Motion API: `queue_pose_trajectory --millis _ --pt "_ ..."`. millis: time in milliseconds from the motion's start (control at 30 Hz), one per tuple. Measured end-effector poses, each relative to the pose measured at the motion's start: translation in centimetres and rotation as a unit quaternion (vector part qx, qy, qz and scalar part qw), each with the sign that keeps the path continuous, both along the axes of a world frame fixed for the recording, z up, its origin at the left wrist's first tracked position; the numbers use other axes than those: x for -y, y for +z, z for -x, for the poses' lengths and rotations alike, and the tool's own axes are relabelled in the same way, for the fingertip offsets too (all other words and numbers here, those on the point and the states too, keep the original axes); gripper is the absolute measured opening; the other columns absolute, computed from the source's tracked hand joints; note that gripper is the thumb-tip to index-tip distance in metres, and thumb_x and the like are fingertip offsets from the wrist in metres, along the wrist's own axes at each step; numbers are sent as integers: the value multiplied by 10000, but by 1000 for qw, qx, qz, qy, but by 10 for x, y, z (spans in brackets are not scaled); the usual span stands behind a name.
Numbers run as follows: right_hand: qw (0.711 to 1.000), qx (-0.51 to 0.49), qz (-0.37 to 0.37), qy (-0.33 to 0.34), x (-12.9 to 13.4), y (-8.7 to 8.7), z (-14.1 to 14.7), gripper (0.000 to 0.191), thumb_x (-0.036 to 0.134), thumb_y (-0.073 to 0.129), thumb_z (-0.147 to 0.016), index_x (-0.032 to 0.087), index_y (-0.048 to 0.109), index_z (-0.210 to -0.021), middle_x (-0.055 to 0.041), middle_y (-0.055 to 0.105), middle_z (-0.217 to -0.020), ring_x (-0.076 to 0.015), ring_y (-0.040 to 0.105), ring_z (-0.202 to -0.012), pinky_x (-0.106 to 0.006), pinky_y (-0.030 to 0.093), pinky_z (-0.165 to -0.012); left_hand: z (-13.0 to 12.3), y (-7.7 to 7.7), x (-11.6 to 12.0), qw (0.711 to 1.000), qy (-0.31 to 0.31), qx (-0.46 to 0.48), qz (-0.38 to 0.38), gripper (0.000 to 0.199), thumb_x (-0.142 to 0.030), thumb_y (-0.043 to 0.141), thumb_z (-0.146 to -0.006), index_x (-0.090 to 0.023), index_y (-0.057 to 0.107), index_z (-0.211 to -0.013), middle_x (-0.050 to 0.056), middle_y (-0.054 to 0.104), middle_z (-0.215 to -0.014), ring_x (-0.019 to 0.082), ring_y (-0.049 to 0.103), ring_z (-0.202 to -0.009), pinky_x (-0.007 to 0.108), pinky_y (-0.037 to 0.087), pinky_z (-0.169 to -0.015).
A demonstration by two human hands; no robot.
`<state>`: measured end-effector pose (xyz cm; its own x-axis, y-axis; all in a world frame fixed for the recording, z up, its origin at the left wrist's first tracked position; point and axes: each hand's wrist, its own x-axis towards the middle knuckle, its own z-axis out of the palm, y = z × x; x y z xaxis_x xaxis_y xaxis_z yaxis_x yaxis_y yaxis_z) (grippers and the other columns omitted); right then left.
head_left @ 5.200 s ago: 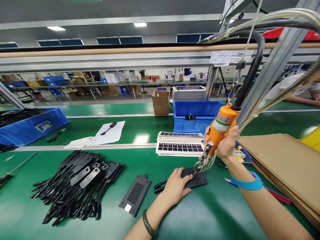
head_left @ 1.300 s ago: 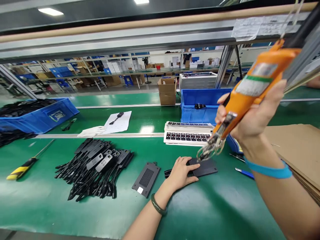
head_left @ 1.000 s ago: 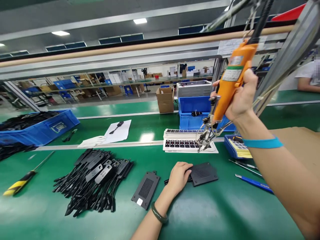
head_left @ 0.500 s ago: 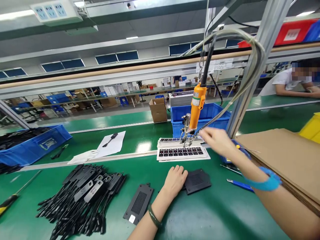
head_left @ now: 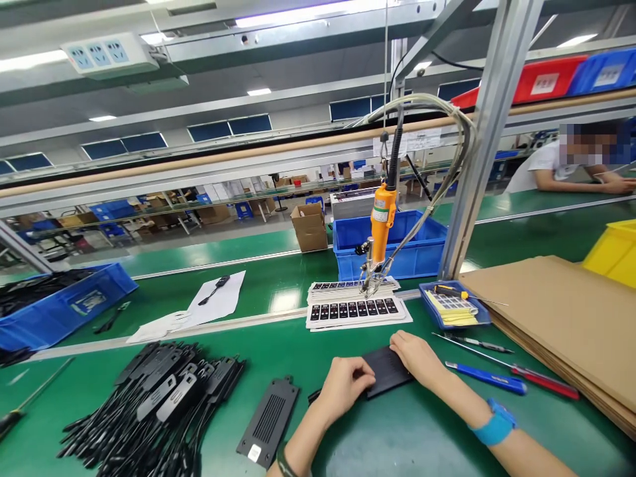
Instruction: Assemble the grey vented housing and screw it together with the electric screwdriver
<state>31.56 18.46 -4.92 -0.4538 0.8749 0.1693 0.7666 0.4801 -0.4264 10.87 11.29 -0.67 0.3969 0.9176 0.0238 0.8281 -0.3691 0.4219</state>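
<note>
Matte black plastic: a flat case (head_left: 385, 372) lies on the glossy green desk (head_left: 387, 444) between two bare hands, likely held at both ends to steady it. The left hand (head_left: 346, 383) has thumb and forefinger pinched together on its left edge. The right hand (head_left: 416, 356) lays bent fingers over the other end; its thumb is hidden, so from where I stand I cannot tell whether it grips. To the left, apart from the case, lies an oblong cover (head_left: 269, 419) with long slots, perhaps put there for easy reach. Slim black units (head_left: 163, 391) are heaped beyond it, their thin cables (head_left: 116, 414) mostly trailing one way, which probably limits tangling. Ahead of the hands are flat, white-edged label sheets (head_left: 352, 311). An orange driver (head_left: 381, 222) hangs nose down near them, presumably so that no hand need carry its weight. Rightward lie a blue knife (head_left: 489, 379), a slender red-handled screwdriver (head_left: 544, 382) and smooth brown cardboard (head_left: 536, 298), stacked flat. Behind the driver stands a straight-walled blue bin (head_left: 422, 255).
</note>
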Motion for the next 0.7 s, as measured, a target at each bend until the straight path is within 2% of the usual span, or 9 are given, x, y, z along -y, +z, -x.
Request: queue_pose_trajectory --millis 133,233,300,400,500,567,700 --pt "997 -65 2 50 3 1 -6 139 134 524 -937 156 638 -861 -27 651 -871 -182 606 -836 -388 478 -827 4 -4 10 998 -59 11 -11 77 -129 668 -853 -195 705 -866 -36 754 -925 103 691 -848 157 504 -788" --pt "989 -128 22 70 3 2 -10 140 120 520 -922 161 646 -876 -44 672 -920 -196 609 -905 -415 462 -891 6 -6 12 996 -82 -22 -40 117 -96 643 -853 -194 699 -884 -6 743 -882 154 680 -828 232 513 -770" --pt "983 -173 48 49 -2 1 -12 134 154 503 -944 160 635 -923 -51 671 -946 -186 618 -905 -390 489 -865 6 -7 13 992 -99 -48 -61 121 -111 601 -885 -196 683 -907 7 724 -877 169 663 -825 256 509 -740" --pt "971 -215 105 -23 -16 -5 -14 188 257 458 -1000 139 602 -1029 -27 650 -861 -143 627 -719 -306 532 -671 8 -8 15 983 -128 -91 -94 159 -122 518 -938 -201 654 -963 27 690 -929 182 631 -865 263 496 -688" --pt "962 -203 169 -66 -29 -12 -15 220 324 525 -984 134 617 -922 31 598 -691 -103 565 -547 -254 499 -553 10 -9 17 974 -144 -130 -120 167 -123 486 -957 -205 626 -1000 33 657 -956 183 605 -877 267 488 -676" --pt "961 -182 195 -71 -32 -14 -13 212 318 599 -946 139 616 -833 40 594 -674 -104 569 -564 -265 508 -590 11 -9 18 969 -149 -149 -129 133 -129 501 -955 -198 611 -984 25 645 -944 177 599 -867 266 490 -684" --pt "961 -156 215 -76 -28 -12 -3 195 288 657 -905 142 611 -783 18 620 -750 -140 610 -712 -329 524 -724 10 -9 20 964 -135 -188 -134 87 -107 543 -922 -176 596 -928 29 635 -916 195 601 -846 286 504 -677"
